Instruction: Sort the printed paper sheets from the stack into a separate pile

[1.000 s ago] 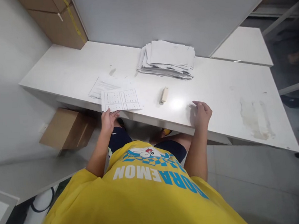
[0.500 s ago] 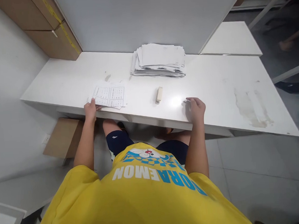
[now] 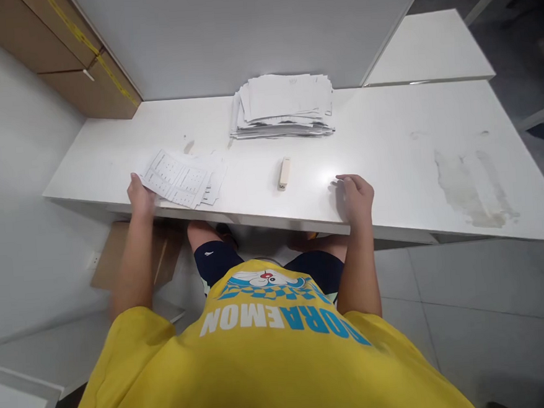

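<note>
My left hand (image 3: 141, 196) is at the front edge of the white table, closed at the lower left corner of a printed sheet of paper (image 3: 174, 178); motion blurs it a little. More sheets (image 3: 217, 177) lie fanned out under that sheet, to its right. My right hand (image 3: 359, 196) rests near the front edge, its index finger pointing left and the other fingers loosely curled. I see nothing in it. Between my hands lies a small beige stapler (image 3: 285, 173), apart from both. Behind the stapler stands a thick stack of papers (image 3: 287, 97).
The white table (image 3: 384, 152) runs along a grey panel (image 3: 250, 31) and has a stained patch (image 3: 469, 187) at the right. Cardboard boxes (image 3: 87, 86) are stacked at the back left. Another cardboard box (image 3: 112, 258) sits below the table on the left.
My left hand has moved left, and the top printed sheet has shifted left and turned with it, uncovering sheets beneath. My right hand stays in place. The view has shifted slightly.
</note>
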A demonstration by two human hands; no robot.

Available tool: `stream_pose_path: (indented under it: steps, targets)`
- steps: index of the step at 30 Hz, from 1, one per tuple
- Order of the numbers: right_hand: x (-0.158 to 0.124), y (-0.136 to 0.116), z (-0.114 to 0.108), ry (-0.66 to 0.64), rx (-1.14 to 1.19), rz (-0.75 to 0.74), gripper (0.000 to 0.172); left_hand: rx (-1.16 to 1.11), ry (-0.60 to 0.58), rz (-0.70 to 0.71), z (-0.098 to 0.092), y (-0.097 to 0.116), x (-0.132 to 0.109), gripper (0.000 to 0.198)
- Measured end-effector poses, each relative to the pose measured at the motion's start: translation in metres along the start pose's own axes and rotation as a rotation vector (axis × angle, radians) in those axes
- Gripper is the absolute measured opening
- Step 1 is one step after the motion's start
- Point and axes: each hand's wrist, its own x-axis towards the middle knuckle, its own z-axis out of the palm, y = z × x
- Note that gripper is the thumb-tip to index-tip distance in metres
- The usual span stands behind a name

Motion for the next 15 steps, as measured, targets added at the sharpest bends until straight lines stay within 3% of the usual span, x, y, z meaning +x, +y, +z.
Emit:
stream_pose_path:
  steps: [4,11,15]
  targets:
    - [0.000,0.003,0.000,0.004,0.014,-0.008,0.029,-0.190,-0.160,-0.117,0.020,-0.015,-0.001,0.056]
    - [-0.002,-0.005,-0.001,0.004,0.053,-0.009,0.028,-0.230,-0.250,0.157,0.024,0.009,0.017,0.053]
    - [-0.003,-0.006,-0.002,-0.004,0.029,-0.013,0.029,-0.123,-0.177,0.279,0.023,0.034,0.017,0.053]
